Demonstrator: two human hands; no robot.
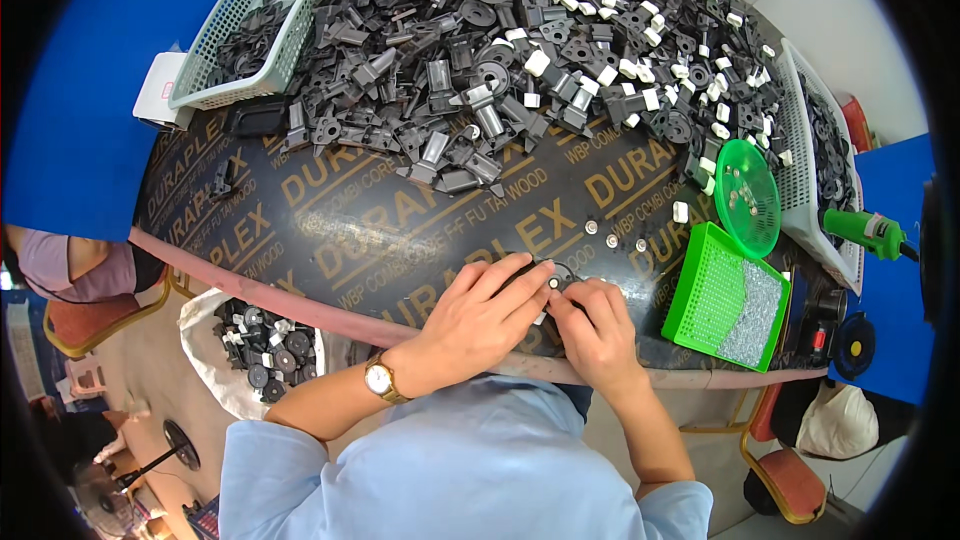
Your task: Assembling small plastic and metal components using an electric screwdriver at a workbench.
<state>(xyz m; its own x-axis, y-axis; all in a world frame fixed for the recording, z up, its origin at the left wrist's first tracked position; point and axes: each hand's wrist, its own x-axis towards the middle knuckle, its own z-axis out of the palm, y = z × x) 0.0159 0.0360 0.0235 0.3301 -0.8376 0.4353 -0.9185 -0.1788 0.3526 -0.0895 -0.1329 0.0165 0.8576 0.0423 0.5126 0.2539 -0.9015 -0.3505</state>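
At the near edge of the table, my left hand (480, 318) lies over a black plastic part (566, 274) and holds it, fingers bent. From the other side, my right hand (600, 335) closes thumb and fingers on the same part. A small round piece (553, 283), pale in the middle, shows between my fingertips. My fingers hide most of the black part. Slightly farther off stand three small metal rings (612, 241). To the right of my right hand lies a green tray (682, 285) partly filled with small silvery metal pieces (752, 310).
A heap of black plastic parts (440, 80) and white blocks (537, 63) covers the far side. Grey baskets (285, 55) flank it. A round green dish (735, 165) overlaps the tray. A green power tool (865, 232) sits right. A white sack (205, 340) of parts stands below left.
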